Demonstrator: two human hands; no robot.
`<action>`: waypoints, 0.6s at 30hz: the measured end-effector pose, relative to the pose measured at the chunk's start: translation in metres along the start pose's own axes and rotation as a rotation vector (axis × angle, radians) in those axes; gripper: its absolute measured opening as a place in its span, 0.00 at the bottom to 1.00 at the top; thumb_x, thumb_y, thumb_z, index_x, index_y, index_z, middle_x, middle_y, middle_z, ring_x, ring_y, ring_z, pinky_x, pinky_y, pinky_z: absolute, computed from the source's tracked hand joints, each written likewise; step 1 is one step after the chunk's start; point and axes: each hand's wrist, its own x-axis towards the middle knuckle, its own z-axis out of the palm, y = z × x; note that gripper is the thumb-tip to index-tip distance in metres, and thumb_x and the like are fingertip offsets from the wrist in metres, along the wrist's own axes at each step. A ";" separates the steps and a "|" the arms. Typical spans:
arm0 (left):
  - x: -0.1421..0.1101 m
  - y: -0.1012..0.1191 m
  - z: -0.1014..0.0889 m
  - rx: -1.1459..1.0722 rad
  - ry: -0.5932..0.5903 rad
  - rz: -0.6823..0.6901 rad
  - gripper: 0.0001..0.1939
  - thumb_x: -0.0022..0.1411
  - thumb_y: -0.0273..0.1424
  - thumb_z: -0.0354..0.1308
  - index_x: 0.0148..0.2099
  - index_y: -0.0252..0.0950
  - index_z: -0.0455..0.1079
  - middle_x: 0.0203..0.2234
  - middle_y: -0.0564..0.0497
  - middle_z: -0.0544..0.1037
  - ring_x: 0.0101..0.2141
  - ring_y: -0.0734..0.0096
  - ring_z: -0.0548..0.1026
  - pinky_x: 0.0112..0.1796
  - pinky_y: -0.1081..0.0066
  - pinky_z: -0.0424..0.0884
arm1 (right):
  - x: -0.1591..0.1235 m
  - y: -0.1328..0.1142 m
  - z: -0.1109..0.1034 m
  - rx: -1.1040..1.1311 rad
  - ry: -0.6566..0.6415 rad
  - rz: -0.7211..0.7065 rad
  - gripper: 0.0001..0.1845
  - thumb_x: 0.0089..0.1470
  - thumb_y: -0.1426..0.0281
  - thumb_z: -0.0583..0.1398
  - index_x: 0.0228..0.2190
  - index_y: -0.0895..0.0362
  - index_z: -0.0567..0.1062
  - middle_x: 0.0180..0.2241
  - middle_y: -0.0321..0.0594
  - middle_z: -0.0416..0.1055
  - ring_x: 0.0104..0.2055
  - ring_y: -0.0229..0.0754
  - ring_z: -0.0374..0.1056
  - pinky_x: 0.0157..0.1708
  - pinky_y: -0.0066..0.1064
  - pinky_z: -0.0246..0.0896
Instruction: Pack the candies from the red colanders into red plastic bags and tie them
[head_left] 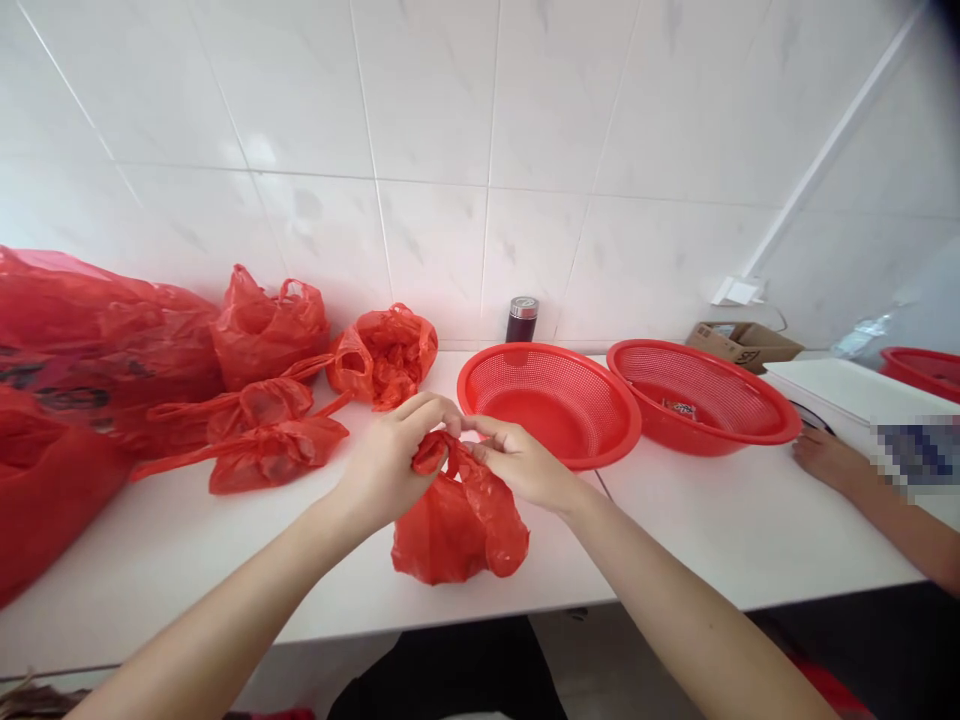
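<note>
A small red plastic bag (461,530) stands on the white counter (225,560) near its front edge. My left hand (390,460) pinches the bag's top on the left side, fingers closed on the plastic. My right hand (521,460) grips the top on the right side, fingers also closed on it. Both hands meet above the bag, at its knotted or gathered neck. The bag bulges below, and its contents are hidden.
Several tied red bags (262,400) and a large red bag (82,340) lie at the left. Two red mesh baskets (551,400) (701,395) sit at the right, a dark cup (521,318) behind. Another person's hand (825,458) rests at far right, near a cardboard box (742,342).
</note>
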 end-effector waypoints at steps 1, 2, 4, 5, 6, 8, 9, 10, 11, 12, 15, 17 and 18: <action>-0.003 0.000 0.001 -0.040 -0.016 0.004 0.17 0.53 0.13 0.49 0.38 0.38 0.68 0.40 0.53 0.73 0.39 0.72 0.73 0.37 0.73 0.68 | -0.003 0.000 -0.002 0.005 -0.027 -0.001 0.11 0.62 0.64 0.55 0.42 0.53 0.74 0.31 0.34 0.68 0.32 0.36 0.64 0.33 0.30 0.60; -0.005 0.001 0.002 -0.078 -0.034 0.008 0.18 0.54 0.13 0.49 0.40 0.39 0.70 0.41 0.52 0.73 0.40 0.73 0.73 0.38 0.74 0.69 | -0.006 0.001 -0.003 0.010 -0.044 -0.002 0.10 0.62 0.64 0.56 0.37 0.55 0.74 0.30 0.34 0.67 0.31 0.35 0.63 0.32 0.29 0.58; -0.009 0.004 0.003 -0.136 -0.069 0.007 0.21 0.56 0.14 0.50 0.43 0.42 0.73 0.42 0.52 0.71 0.40 0.73 0.73 0.37 0.74 0.69 | -0.009 0.004 -0.003 0.031 -0.038 -0.008 0.10 0.62 0.64 0.56 0.31 0.57 0.71 0.29 0.33 0.65 0.30 0.34 0.61 0.30 0.27 0.56; -0.011 0.006 0.004 -0.157 -0.084 0.000 0.22 0.58 0.15 0.50 0.45 0.43 0.74 0.42 0.52 0.71 0.38 0.75 0.73 0.36 0.75 0.69 | -0.010 0.006 -0.002 0.045 -0.011 -0.019 0.09 0.62 0.65 0.55 0.31 0.56 0.69 0.28 0.32 0.64 0.29 0.33 0.60 0.29 0.27 0.56; -0.012 0.008 0.005 -0.172 -0.098 -0.010 0.22 0.60 0.16 0.50 0.47 0.44 0.74 0.42 0.51 0.71 0.35 0.76 0.73 0.34 0.75 0.69 | -0.010 0.007 0.000 0.055 0.029 -0.038 0.09 0.62 0.66 0.54 0.31 0.56 0.68 0.28 0.31 0.63 0.29 0.33 0.60 0.29 0.26 0.56; -0.014 0.012 0.007 -0.186 -0.138 -0.045 0.20 0.64 0.22 0.50 0.52 0.46 0.73 0.45 0.50 0.70 0.33 0.77 0.71 0.33 0.75 0.69 | -0.010 0.008 0.005 0.055 0.131 -0.100 0.07 0.63 0.67 0.53 0.33 0.55 0.66 0.28 0.31 0.63 0.29 0.34 0.61 0.30 0.26 0.57; -0.015 0.013 0.007 -0.196 -0.153 -0.075 0.19 0.67 0.25 0.50 0.55 0.47 0.71 0.46 0.49 0.71 0.34 0.75 0.71 0.34 0.74 0.70 | -0.010 0.007 0.007 0.042 0.187 -0.133 0.06 0.64 0.66 0.53 0.34 0.54 0.66 0.29 0.31 0.64 0.30 0.34 0.62 0.30 0.26 0.58; -0.016 0.013 0.008 -0.211 -0.159 -0.117 0.18 0.68 0.30 0.49 0.57 0.47 0.69 0.47 0.48 0.71 0.36 0.73 0.72 0.35 0.73 0.70 | -0.011 0.006 0.008 0.017 0.243 -0.163 0.05 0.64 0.66 0.53 0.36 0.54 0.65 0.30 0.32 0.65 0.31 0.35 0.63 0.31 0.27 0.59; -0.020 0.011 0.008 -0.228 -0.151 -0.175 0.19 0.69 0.33 0.47 0.59 0.47 0.68 0.48 0.48 0.72 0.40 0.70 0.73 0.37 0.71 0.71 | -0.013 0.005 0.009 -0.025 0.300 -0.191 0.05 0.64 0.66 0.53 0.37 0.54 0.66 0.31 0.33 0.66 0.32 0.35 0.64 0.33 0.27 0.60; -0.025 0.007 0.007 -0.244 -0.133 -0.248 0.19 0.70 0.37 0.46 0.60 0.46 0.67 0.48 0.47 0.74 0.43 0.67 0.73 0.40 0.70 0.71 | -0.017 0.005 0.008 -0.082 0.359 -0.219 0.04 0.64 0.67 0.53 0.39 0.53 0.66 0.32 0.34 0.67 0.34 0.36 0.65 0.35 0.28 0.61; -0.054 -0.015 0.006 -0.256 -0.058 -0.522 0.23 0.69 0.44 0.43 0.55 0.40 0.70 0.39 0.48 0.80 0.39 0.64 0.77 0.41 0.66 0.72 | -0.041 0.018 -0.001 -0.296 0.500 -0.252 0.04 0.64 0.68 0.53 0.40 0.52 0.67 0.36 0.36 0.69 0.38 0.37 0.67 0.40 0.29 0.61; -0.081 -0.032 0.007 -0.244 -0.012 -0.682 0.24 0.68 0.48 0.43 0.45 0.37 0.73 0.32 0.48 0.80 0.32 0.64 0.78 0.39 0.65 0.73 | -0.061 0.040 -0.010 -0.386 0.534 -0.178 0.05 0.64 0.68 0.52 0.39 0.53 0.68 0.36 0.36 0.69 0.38 0.37 0.67 0.40 0.29 0.61; -0.094 -0.039 0.010 -0.243 -0.004 -0.735 0.25 0.67 0.49 0.43 0.40 0.37 0.73 0.29 0.49 0.80 0.31 0.63 0.78 0.38 0.65 0.73 | -0.071 0.054 -0.013 -0.411 0.546 -0.115 0.05 0.64 0.67 0.52 0.37 0.53 0.68 0.35 0.36 0.69 0.36 0.38 0.67 0.38 0.29 0.61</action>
